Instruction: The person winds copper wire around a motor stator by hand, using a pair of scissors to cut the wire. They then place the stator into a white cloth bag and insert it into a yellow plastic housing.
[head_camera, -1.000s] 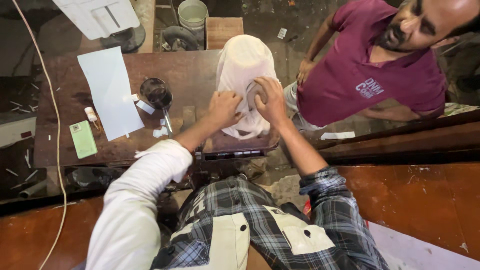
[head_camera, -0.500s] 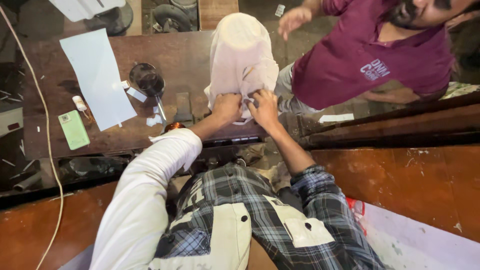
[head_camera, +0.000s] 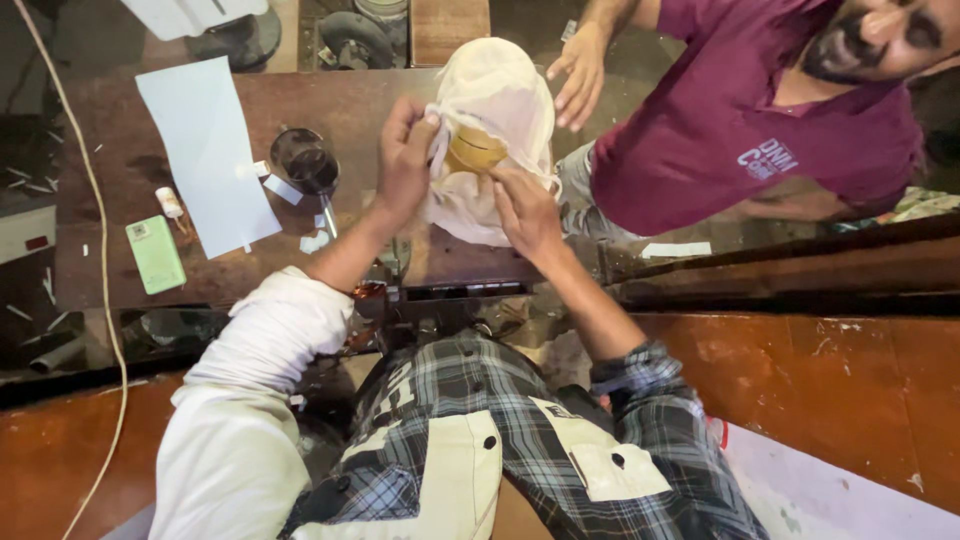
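Item: white cloth bag (head_camera: 495, 90), standing on the dark wooden tabletop (head_camera: 120, 270), toward its far edge, mouth turned to the wearer. Inside the mouth a yellow-brown round object (head_camera: 474, 150) showed, its kind not clear.

Left hand (head_camera: 405, 155): clenched on the bag's left rim, fingers (head_camera: 415, 112) pinching the cloth and its drawstring, so the bag sat directly to the right of those fingers and partly within them.

Right hand (head_camera: 525, 212): on the lower right rim of the mouth, fingers gripping the cloth edge, the bag lying just above and to the left of them. The round object sat between the two hands, apart from the left fingers; whether the right fingertips touched it could not be told.

Also on the tabletop, left of the bag: a dark round glass vessel (head_camera: 303, 160), a white sheet of paper (head_camera: 205, 150), small paper scraps, a green rectangular card (head_camera: 155, 255).

Another person in a maroon shirt stood beyond the tabletop, their hand (head_camera: 578, 85) resting against the bag's right side.
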